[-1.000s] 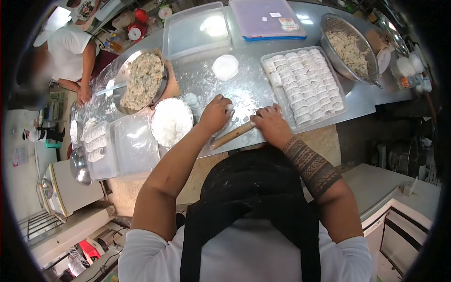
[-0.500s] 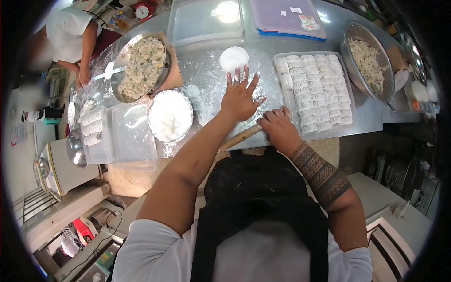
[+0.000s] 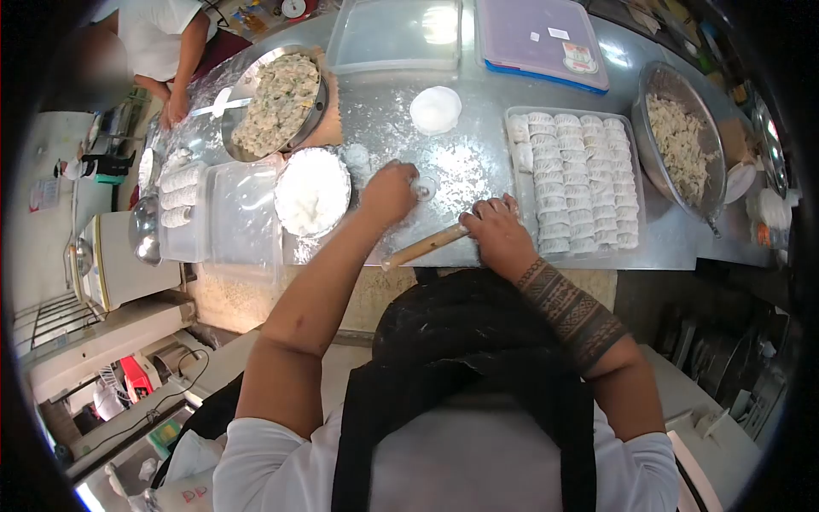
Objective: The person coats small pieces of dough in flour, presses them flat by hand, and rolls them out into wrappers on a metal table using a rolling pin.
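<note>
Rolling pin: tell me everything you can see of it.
The rolling pin is a plain, slim, light-brown rod that looks wooden. The right hand covers and holds one end; the other is bare and points toward the person's left, by the near edge of the metal table. It slants, bare end closer to the body. Whether it touches the table is unclear.

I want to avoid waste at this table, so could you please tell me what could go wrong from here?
The free end of the rolling pin lies near the front edge of the table; if the right hand slipped, it might roll off.

The right fingertips are close to the tray of pleated pieces, so a sideways move could bump it.

The thin round piece beside the left hand might tear if pulled hard.
</note>
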The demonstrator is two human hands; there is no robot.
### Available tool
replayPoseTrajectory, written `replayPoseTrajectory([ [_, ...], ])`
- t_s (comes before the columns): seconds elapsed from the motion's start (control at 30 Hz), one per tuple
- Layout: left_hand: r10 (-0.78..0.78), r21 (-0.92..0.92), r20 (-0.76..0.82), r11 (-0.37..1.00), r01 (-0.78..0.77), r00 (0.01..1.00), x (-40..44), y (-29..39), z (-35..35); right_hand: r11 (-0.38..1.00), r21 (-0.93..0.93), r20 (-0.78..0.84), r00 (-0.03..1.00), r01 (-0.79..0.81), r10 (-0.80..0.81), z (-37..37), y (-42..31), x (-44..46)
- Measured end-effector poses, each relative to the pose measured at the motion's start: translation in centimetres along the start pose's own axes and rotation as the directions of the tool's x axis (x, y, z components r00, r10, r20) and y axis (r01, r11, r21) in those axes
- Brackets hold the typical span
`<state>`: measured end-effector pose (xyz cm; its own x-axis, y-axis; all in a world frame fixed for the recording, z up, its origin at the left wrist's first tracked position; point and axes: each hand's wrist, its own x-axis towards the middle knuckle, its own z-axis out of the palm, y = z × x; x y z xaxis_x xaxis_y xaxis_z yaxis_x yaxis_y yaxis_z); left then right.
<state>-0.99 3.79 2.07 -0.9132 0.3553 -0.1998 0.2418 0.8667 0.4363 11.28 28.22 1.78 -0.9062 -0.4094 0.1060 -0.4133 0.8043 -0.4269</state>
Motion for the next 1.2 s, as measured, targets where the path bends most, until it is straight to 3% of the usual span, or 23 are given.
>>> replayPoseTrajectory([
  [0.03,0.031,0.016,0.022,0.999,-0.031,0.999,-0.6,-0.1,0.7,1.0,-0.001,-0.002,1.0,0.004,-0.004,0.1,0.0,0.0],
  [0.07,0.054,-0.004,-0.091,0.999,-0.055,0.994,-0.9,-0.5,1.9,1.0,-0.002,-0.006,1.0,0.006,-0.006,0.1,0.0,0.0],
  [0.17,-0.163,-0.326,0.124,0.925,0.196,0.979,-0.6,1.4,0.4,1.0,-0.009,-0.02,1.0,0.01,-0.01,0.3,0.1,-0.1],
  [0.2,-0.109,-0.33,0.048,0.937,0.119,0.993,-0.4,1.1,0.8,1.0,-0.014,-0.023,1.0,0.011,-0.011,0.2,0.0,-0.1],
  [0.3,-0.119,-0.399,-0.011,0.911,0.105,0.993,0.5,0.4,1.5,1.0,-0.028,-0.035,0.999,0.012,-0.013,0.0,-0.2,-0.2],
  [0.4,-0.095,-0.368,-0.108,0.928,0.049,0.99,0.7,2.8,-1.2,0.999,-0.036,-0.039,0.999,0.011,-0.012,0.1,-0.1,-0.2],
  [0.5,0.133,-0.079,-0.282,0.984,-0.161,0.95,1.6,1.1,0.8,0.999,-0.051,-0.044,0.999,0.014,-0.016,0.2,-0.1,-0.2],
  [0.6,0.078,0.058,0.009,0.995,-0.078,0.997,1.5,0.5,2.2,1.0,-0.031,-0.035,0.999,0.001,-0.002,0.2,-0.2,-0.2],
  [0.7,0.099,-0.083,0.016,0.992,-0.098,0.995,0.7,1.0,2.0,0.999,-0.041,-0.031,1.0,-0.001,0.0,0.2,-0.1,-0.2],
  [0.8,-0.042,-0.29,0.072,0.955,0.061,0.997,0.4,2.2,0.7,1.0,-0.031,-0.034,0.999,0.006,-0.007,0.1,-0.2,-0.2],
  [0.9,0.143,-0.211,-0.256,0.957,-0.199,0.956,1.2,1.7,0.9,1.0,-0.023,-0.01,1.0,-0.004,0.004,0.0,-0.3,-0.1],
  [0.97,0.274,-0.079,-0.298,0.948,-0.31,0.914,2.2,1.3,1.3,0.999,-0.033,-0.031,0.999,-0.019,0.018,0.3,-0.2,0.0],
  [1.07,0.388,0.049,-0.205,0.921,-0.387,0.899,1.5,0.7,3.0,1.0,-0.024,-0.057,0.998,-0.018,0.017,0.7,-0.3,-0.1],
  [1.13,0.385,0.099,-0.02,0.919,-0.381,0.923,-0.3,1.1,2.9,1.0,-0.02,-0.061,0.998,-0.015,0.013,0.7,-0.2,-0.1],
  [1.2,0.415,0.005,-0.109,0.909,-0.417,0.903,-2.2,0.8,2.5,1.0,-0.023,-0.052,0.999,-0.013,0.012,0.6,-0.3,-0.1],
])
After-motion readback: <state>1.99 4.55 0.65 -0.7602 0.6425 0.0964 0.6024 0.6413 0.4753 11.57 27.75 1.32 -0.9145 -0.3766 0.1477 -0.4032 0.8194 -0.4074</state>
